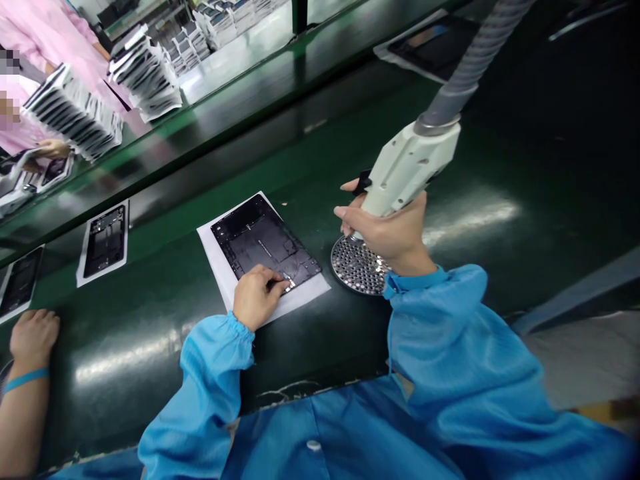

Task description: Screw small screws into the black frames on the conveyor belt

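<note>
My right hand grips a pale electric screwdriver with a grey ribbed hose at its top. Its lower end points down at a round metal dish covered in small holes or screws. Left of the dish, an open black tablet housing lies on a white sheet. My left hand is over the housing's near edge, fingers curled and thumb close to them, beside a small shiny part. What lies under these fingertips is hidden.
Two more black housings, one on its sheet, lie left on the green bench. A co-worker's hand rests near them. Another device lies at the far right. Beyond the rail, stacks of devices stand near people in pink.
</note>
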`<state>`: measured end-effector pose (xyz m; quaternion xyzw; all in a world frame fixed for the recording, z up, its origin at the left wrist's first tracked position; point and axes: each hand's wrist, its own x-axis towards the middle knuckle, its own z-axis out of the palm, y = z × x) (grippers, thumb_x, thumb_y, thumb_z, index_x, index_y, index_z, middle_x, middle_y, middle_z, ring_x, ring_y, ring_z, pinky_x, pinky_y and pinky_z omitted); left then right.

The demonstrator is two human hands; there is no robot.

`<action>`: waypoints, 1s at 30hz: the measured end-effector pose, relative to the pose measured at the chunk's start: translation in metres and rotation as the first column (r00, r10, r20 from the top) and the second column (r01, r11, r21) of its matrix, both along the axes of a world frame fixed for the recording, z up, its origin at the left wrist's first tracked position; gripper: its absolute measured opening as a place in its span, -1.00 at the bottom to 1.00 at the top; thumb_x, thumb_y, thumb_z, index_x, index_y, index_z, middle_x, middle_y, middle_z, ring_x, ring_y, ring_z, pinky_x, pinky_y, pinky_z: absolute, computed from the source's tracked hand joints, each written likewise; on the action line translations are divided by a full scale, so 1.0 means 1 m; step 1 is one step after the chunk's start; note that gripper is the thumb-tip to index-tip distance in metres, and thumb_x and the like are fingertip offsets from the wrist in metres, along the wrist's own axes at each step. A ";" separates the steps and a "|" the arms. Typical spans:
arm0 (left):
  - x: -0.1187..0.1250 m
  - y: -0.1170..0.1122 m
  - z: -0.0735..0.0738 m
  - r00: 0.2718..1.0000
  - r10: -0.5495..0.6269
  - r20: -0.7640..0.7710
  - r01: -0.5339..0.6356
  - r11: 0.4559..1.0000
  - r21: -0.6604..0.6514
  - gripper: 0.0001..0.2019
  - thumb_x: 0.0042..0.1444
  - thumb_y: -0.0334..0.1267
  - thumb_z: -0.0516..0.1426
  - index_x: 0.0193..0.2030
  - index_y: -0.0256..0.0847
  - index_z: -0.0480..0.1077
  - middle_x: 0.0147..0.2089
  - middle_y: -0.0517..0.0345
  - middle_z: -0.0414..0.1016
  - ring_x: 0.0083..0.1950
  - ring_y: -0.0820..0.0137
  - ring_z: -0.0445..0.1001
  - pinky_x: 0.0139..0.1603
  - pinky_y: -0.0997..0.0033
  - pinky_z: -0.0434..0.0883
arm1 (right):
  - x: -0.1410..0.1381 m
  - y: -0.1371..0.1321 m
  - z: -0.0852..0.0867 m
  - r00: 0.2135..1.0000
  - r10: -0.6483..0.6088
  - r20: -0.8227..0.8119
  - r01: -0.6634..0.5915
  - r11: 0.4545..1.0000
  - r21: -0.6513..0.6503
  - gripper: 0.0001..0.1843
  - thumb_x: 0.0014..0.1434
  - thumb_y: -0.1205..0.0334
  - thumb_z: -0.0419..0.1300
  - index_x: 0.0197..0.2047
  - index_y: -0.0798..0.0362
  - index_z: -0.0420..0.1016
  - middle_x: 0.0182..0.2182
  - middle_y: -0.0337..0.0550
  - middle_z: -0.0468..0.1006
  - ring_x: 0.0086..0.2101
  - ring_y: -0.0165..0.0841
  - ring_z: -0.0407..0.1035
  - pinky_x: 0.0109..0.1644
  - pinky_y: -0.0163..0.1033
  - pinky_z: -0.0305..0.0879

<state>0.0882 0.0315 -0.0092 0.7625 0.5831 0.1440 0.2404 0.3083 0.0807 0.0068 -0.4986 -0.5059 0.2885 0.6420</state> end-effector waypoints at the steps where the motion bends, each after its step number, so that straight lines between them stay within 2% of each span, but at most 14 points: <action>1: -0.001 0.001 0.000 1.000 0.013 -0.007 -0.014 1.000 -0.006 -0.91 0.09 -0.26 0.24 -0.31 -0.22 0.55 -0.33 0.15 0.48 -0.40 0.46 0.38 -0.37 0.45 0.30 | 0.000 0.000 0.000 1.000 -0.003 0.000 0.003 1.000 0.001 -0.82 -0.06 0.38 0.33 -0.33 0.00 0.49 -0.71 -0.36 0.40 -0.66 -0.38 0.30 -0.44 -0.13 0.40; 5: 0.001 0.002 0.001 0.998 0.037 -0.048 -0.038 0.999 -0.025 -0.90 0.08 -0.23 0.26 -0.36 -0.21 0.52 -0.35 0.17 0.46 -0.40 0.45 0.39 -0.38 0.45 0.30 | 0.000 -0.001 0.002 1.000 -0.019 0.016 0.019 1.000 -0.001 -0.81 -0.07 0.35 0.35 -0.34 -0.03 0.49 -0.71 -0.38 0.39 -0.66 -0.38 0.30 -0.45 -0.14 0.41; 10: 0.006 0.003 0.000 0.995 -0.027 -0.097 0.024 0.999 -0.030 -0.87 0.14 -0.21 0.20 -0.37 -0.19 0.51 -0.32 0.17 0.47 -0.38 0.43 0.41 -0.35 0.42 0.32 | 0.000 -0.002 0.003 0.999 -0.018 0.035 0.018 1.000 0.015 -0.80 -0.09 0.30 0.38 -0.37 -0.05 0.47 -0.72 -0.38 0.39 -0.68 -0.39 0.30 -0.49 -0.16 0.39; 13: 0.002 -0.004 -0.003 0.979 -0.123 -0.160 0.128 0.991 0.022 -0.81 0.24 -0.21 0.10 -0.25 -0.19 0.52 -0.25 0.12 0.47 -0.29 0.39 0.44 -0.27 0.39 0.36 | 0.000 -0.003 0.004 1.000 -0.005 0.013 0.005 1.000 0.020 -0.77 -0.10 0.32 0.37 -0.33 -0.05 0.48 -0.72 -0.39 0.39 -0.70 -0.39 0.29 -0.55 -0.19 0.33; 16: -0.005 -0.015 -0.006 0.937 -0.253 -0.243 0.284 0.953 0.105 -0.73 0.31 -0.18 0.01 -0.09 -0.19 0.51 -0.14 0.02 0.47 -0.14 0.29 0.43 -0.17 0.31 0.38 | -0.001 -0.005 0.005 1.000 -0.013 -0.028 0.014 1.000 0.022 -0.77 -0.11 0.34 0.35 -0.32 -0.01 0.49 -0.72 -0.40 0.40 -0.71 -0.40 0.28 -0.59 -0.22 0.30; 19: -0.011 -0.023 -0.010 0.905 -0.291 -0.310 0.362 0.911 0.200 -0.72 0.31 -0.18 0.00 0.00 -0.14 0.49 -0.03 -0.05 0.46 0.00 0.20 0.39 -0.04 0.15 0.35 | -0.003 -0.008 0.007 0.998 0.008 -0.061 -0.006 0.999 0.035 -0.76 -0.11 0.33 0.36 -0.31 -0.02 0.48 -0.72 -0.42 0.40 -0.72 -0.40 0.27 -0.58 -0.20 0.31; 22: -0.012 -0.021 -0.015 0.913 -0.260 -0.315 0.354 0.890 0.289 -0.74 0.31 -0.22 0.01 -0.01 -0.07 0.50 0.12 -0.05 0.42 0.21 0.10 0.28 0.18 -0.09 0.20 | -0.010 -0.013 0.008 0.994 0.073 -0.087 -0.070 0.997 0.032 -0.74 -0.10 0.29 0.37 -0.29 -0.06 0.47 -0.73 -0.42 0.39 -0.72 -0.39 0.27 -0.57 -0.18 0.32; 24: -0.010 -0.015 -0.020 0.926 -0.236 -0.295 0.328 0.890 0.316 -0.74 0.31 -0.22 0.01 -0.01 -0.06 0.50 0.18 -0.03 0.39 0.30 0.06 0.20 0.26 -0.19 0.08 | -0.019 -0.018 0.009 0.987 0.127 -0.102 -0.125 0.992 0.025 -0.73 -0.08 0.28 0.37 -0.27 -0.06 0.45 -0.73 -0.43 0.39 -0.72 -0.39 0.28 -0.57 -0.19 0.32; 30: -0.009 -0.003 -0.034 0.943 -0.237 -0.234 0.307 0.889 0.340 -0.73 0.30 -0.23 0.03 0.03 -0.07 0.50 0.18 -0.06 0.40 0.32 0.05 0.20 0.27 -0.26 0.10 | -0.058 -0.026 0.002 0.949 0.297 -0.108 -0.295 0.955 0.038 -0.72 0.00 0.31 0.31 -0.19 -0.02 0.39 -0.71 -0.45 0.41 -0.70 -0.42 0.31 -0.58 -0.24 0.33</action>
